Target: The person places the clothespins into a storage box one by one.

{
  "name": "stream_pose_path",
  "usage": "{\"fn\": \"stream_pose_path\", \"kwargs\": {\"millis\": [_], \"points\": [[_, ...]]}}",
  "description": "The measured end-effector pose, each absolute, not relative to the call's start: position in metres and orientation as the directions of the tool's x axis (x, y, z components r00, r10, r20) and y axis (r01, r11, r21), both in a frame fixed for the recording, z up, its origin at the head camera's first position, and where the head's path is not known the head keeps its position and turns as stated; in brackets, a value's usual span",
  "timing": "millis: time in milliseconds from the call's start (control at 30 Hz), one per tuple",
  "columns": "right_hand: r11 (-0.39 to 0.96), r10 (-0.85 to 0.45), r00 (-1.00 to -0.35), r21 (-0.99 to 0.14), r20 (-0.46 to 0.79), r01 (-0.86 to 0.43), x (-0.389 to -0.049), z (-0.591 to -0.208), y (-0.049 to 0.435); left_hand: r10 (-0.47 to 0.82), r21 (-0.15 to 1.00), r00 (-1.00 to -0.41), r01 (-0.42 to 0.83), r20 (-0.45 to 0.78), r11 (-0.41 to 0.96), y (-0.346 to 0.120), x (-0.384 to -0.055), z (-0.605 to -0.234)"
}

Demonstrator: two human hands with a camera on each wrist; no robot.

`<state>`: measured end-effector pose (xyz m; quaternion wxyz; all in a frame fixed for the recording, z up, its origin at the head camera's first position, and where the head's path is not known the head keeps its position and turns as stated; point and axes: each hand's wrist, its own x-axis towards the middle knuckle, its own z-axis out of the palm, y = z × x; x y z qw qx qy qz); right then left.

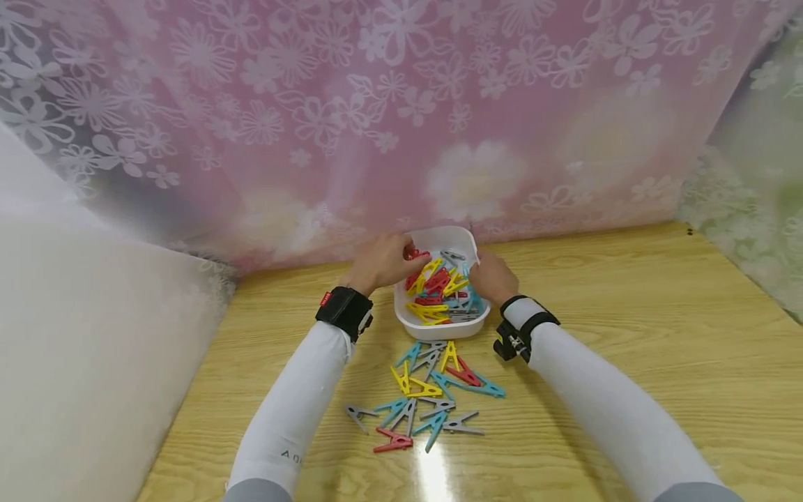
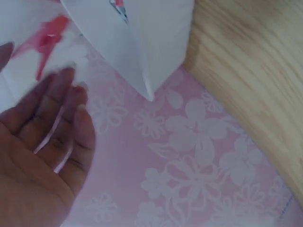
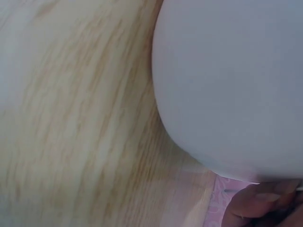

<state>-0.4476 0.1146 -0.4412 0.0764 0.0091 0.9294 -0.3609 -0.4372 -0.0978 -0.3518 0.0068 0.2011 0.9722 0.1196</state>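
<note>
A white plastic basket (image 1: 410,328) stands at the back of the table, holding many red, yellow, blue and grey clothespins. My left hand (image 1: 384,263) is over its left rim, fingers loosely extended. In the left wrist view, a blurred red clothespin (image 2: 45,41) is just beyond the fingertips of the left hand (image 2: 47,137), between thumb and fingers. On the opposite side, my right hand (image 1: 494,277) grips the basket's right rim. The right wrist view shows the basket's outer wall (image 3: 227,94) and curled fingers (image 3: 251,203) at its edge.
Loose clothespins in several colours, among them a red clothespin (image 1: 394,440) and a yellow clothespin (image 1: 425,388), lie on the wooden table (image 1: 615,314) in front of the basket. Right behind the basket hangs a pink flowered cloth (image 1: 351,167).
</note>
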Motion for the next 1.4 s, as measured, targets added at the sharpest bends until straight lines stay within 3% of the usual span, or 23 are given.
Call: {"fn": "stream_pose_path", "kwargs": {"millis": [167, 333, 600, 900, 1400], "points": [[0.755, -0.040, -0.991, -0.653, -0.129, 0.054, -0.451, -0.443, 0.112, 0.355, 0.275, -0.933, 0.357, 0.058, 0.893, -0.109, -0.435, -0.356], [0.757, -0.039, -0.992, -0.651, -0.124, 0.052, -0.452, -0.442, 0.112, 0.444, 0.277, -0.889, 0.456, 0.109, 0.846, -0.130, -0.424, -0.361], [0.753, -0.054, -0.990, -0.657, -0.128, 0.044, -0.452, -0.444, 0.108, 0.510, 0.260, -0.860, 0.494, 0.008, 0.830, -0.168, -0.371, -0.371], [0.767, -0.062, -0.991, -0.641, -0.117, 0.028, -0.452, -0.443, 0.110, 0.581, 0.308, -0.789, 0.513, -0.200, 0.801, -0.194, -0.300, -0.396], [0.769, -0.053, -0.988, -0.637, -0.144, 0.051, -0.453, -0.444, 0.110, 0.687, 0.130, -0.711, 0.674, -0.152, 0.727, -0.194, -0.262, -0.414]]}}
